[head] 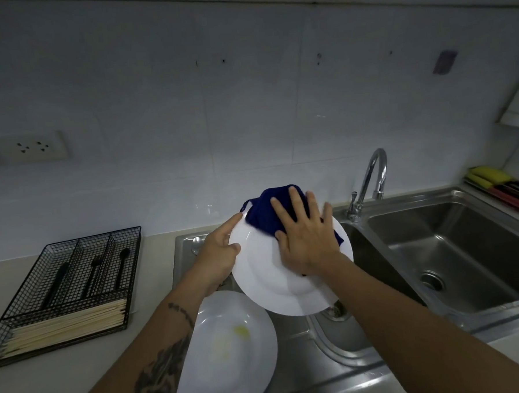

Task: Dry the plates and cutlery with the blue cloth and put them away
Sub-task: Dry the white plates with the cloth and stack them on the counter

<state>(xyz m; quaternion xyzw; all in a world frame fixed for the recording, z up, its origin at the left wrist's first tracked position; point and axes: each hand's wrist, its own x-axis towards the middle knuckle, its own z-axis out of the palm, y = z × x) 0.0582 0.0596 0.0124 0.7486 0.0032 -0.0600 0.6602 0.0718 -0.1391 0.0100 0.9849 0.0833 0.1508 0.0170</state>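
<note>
Two white plates show in the head view: one plate (286, 282) is held tilted above the left basin of the sink (451, 216), and a second plate (227, 348) lies lower and nearer the person, with a yellowish smear on it. The left hand (217, 255) grips the held plate by its left rim, thumb on the face and fingers curled behind it. The right hand (307, 236) lies flat with its fingers (296, 203) spread, pressing the blue cloth (263, 214) against the upper part of the plate's face, so the cloth sits directly under the palm and bunches out toward the far rim. The lower, nearer half of the plate lies toward the wrist from the cloth, and it looks like the wiping should travel that way. To the left on the table (81, 386) stands a wire cutlery tray (6, 329) holding dark-handled cutlery (94, 274) and a bundle of chopsticks (66, 326); the left hand is nearer to it. A tap (371, 175) stands behind the sink.
</note>
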